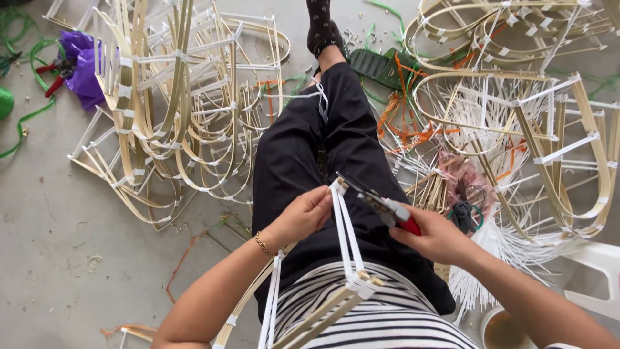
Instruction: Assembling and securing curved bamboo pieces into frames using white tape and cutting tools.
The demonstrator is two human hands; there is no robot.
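I sit with a frame of pale bamboo strips (326, 309) bound with white plastic ties across my lap. My left hand (303, 214) pinches the top joint of the frame, where two white strips (344, 232) meet. In my right hand (436, 238) is a pair of red-handled pliers (381, 203), its jaws pointing at that same joint near my left fingers. My legs in black trousers (310, 155) stretch out ahead, with a dark dotted sock (321, 26) at the far end.
Piles of finished bamboo frames lie on the floor at left (174, 110) and at right (536, 116). Loose white ties (504, 245) and orange strips (407, 123) lie to my right. There are red pliers on purple plastic (71, 68) far left, a green sandal (381, 64), and a white plastic chair (597, 265).
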